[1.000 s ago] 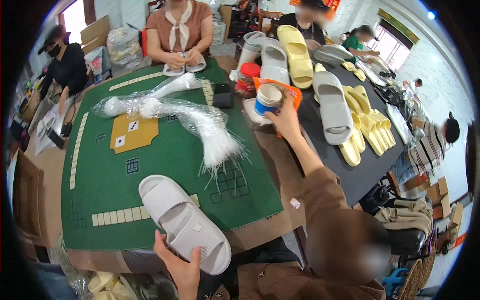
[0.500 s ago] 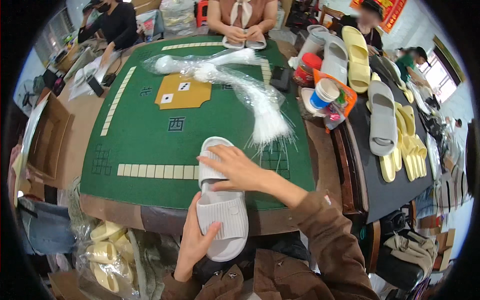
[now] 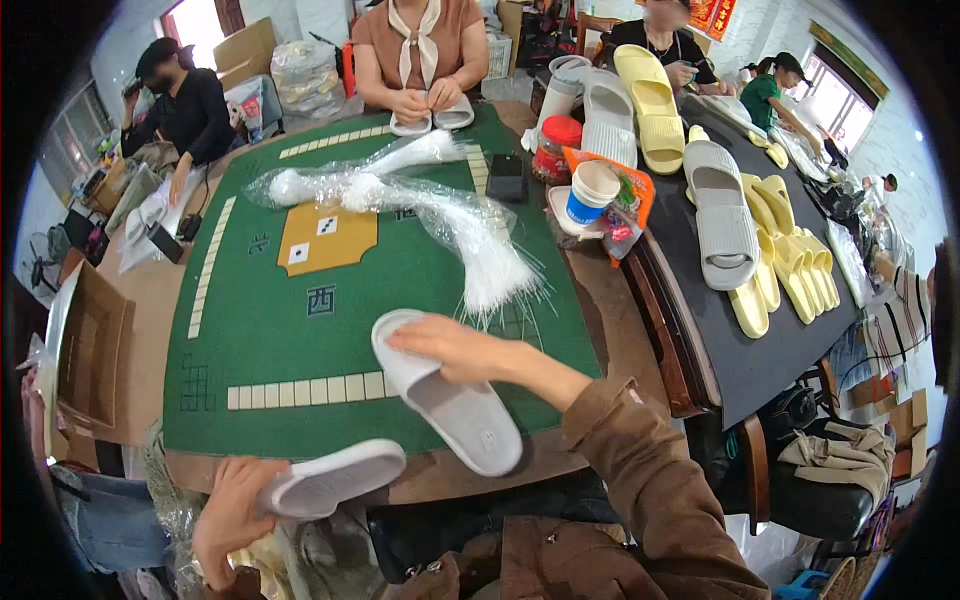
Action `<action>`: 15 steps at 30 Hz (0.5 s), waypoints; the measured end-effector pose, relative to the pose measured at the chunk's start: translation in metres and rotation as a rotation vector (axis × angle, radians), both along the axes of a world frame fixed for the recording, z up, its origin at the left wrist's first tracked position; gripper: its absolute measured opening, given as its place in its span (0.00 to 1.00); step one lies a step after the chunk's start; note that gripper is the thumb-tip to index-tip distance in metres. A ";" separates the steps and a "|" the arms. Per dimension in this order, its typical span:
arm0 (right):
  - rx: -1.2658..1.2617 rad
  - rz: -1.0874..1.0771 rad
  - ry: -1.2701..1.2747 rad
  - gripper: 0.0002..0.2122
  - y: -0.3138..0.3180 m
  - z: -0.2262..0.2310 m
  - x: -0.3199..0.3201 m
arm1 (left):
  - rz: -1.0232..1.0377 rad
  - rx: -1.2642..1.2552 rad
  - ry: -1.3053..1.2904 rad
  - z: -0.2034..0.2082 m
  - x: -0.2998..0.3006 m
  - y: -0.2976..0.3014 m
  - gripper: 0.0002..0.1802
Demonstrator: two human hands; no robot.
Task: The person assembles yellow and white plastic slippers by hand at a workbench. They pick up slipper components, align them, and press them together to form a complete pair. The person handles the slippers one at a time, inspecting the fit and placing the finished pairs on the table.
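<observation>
My right hand (image 3: pixel 455 348) grips a light grey slide slipper (image 3: pixel 468 425) by its strap, its fingers closed over the strap. This slipper slants across the near edge of the green mat (image 3: pixel 250 345), its heel toward me. Lower left, my left hand (image 3: pixel 232 512) is closed around the strap end of a second grey slipper (image 3: pixel 345 472). That one is tilted on its side past the table's near edge, its heel pointing right. Beyond my right hand lie bundles of thin white plastic strands (image 3: pixel 495 262) in clear bags.
Yellow slippers (image 3: pixel 660 140) and grey slippers (image 3: pixel 722 215) cover the dark table at right. A paper cup (image 3: pixel 592 190) and red-lidded jar (image 3: pixel 555 150) stand at the mat's right. Across the table a person handles grey slippers (image 3: pixel 453 114). An open cardboard box (image 3: pixel 95 350) stands left.
The two slippers, stacked together before, are now apart. My left hand has carried one down to the left; my right hand keeps the other, now turned with its heel to the lower right.
</observation>
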State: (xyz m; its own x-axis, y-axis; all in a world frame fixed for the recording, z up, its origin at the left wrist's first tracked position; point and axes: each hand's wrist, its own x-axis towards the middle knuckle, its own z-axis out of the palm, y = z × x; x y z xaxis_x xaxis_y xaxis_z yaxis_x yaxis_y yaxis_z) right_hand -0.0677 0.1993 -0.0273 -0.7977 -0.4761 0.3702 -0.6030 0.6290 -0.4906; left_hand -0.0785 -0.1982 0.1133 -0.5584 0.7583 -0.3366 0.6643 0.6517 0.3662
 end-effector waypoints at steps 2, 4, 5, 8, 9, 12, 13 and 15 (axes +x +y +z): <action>-0.008 0.020 0.003 0.31 -0.012 0.007 0.011 | -0.092 -0.070 0.127 0.003 -0.018 0.026 0.38; -0.023 -0.033 0.014 0.30 -0.021 0.003 0.017 | -0.213 -0.027 0.245 -0.005 -0.037 0.064 0.34; -0.043 -0.083 0.020 0.30 -0.026 -0.001 0.021 | -0.274 0.016 0.293 -0.010 -0.044 0.084 0.34; -0.081 -0.174 -0.049 0.30 -0.033 -0.003 0.033 | -0.338 0.183 0.461 -0.047 -0.058 0.135 0.34; -0.068 -0.164 -0.043 0.30 -0.035 -0.002 0.036 | -0.291 0.243 0.538 -0.063 -0.059 0.146 0.34; -0.083 -0.017 -0.058 0.29 -0.025 0.005 0.043 | -0.092 0.455 0.354 -0.096 -0.050 0.157 0.28; -0.171 -0.036 -0.089 0.28 -0.015 0.012 0.039 | -0.015 0.526 0.286 -0.108 -0.048 0.152 0.26; -0.339 -0.080 -0.163 0.27 0.010 0.024 0.026 | 0.097 0.591 0.225 -0.122 -0.035 0.144 0.20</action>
